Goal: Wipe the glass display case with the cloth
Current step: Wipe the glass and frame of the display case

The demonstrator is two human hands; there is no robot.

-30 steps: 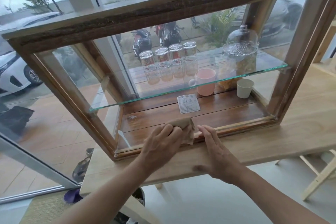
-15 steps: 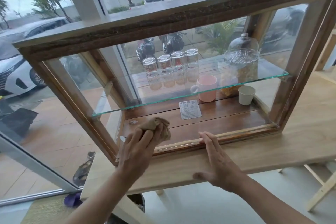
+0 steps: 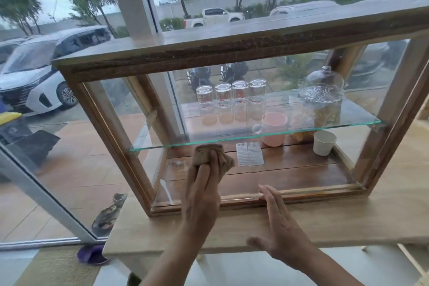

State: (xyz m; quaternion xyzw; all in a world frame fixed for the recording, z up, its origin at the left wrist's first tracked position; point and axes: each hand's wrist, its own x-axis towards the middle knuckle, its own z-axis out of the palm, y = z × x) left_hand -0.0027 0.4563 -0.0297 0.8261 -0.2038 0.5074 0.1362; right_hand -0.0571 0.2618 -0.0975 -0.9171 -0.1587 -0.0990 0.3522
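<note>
A wooden-framed glass display case [image 3: 232, 46] stands on a pale wooden table [image 3: 348, 223]. My left hand [image 3: 202, 190] presses a bunched brown cloth [image 3: 209, 154] flat against the lower left part of the front glass pane, just below the edge of the inner glass shelf [image 3: 255, 133]. My right hand [image 3: 278, 223] lies flat on the table with fingers spread, its fingertips touching the case's bottom frame rail.
Inside the case are several upturned glasses [image 3: 229, 102], a pink mug [image 3: 274, 129], a glass dome dish [image 3: 322, 86], a white paper cup [image 3: 323, 143] and a printed card [image 3: 249, 153]. A large window with parked cars outside is behind and to the left.
My left hand has slid the cloth leftward, then up the front glass from the bottom rail to near the shelf edge. My right hand has stayed flat by the bottom frame.
</note>
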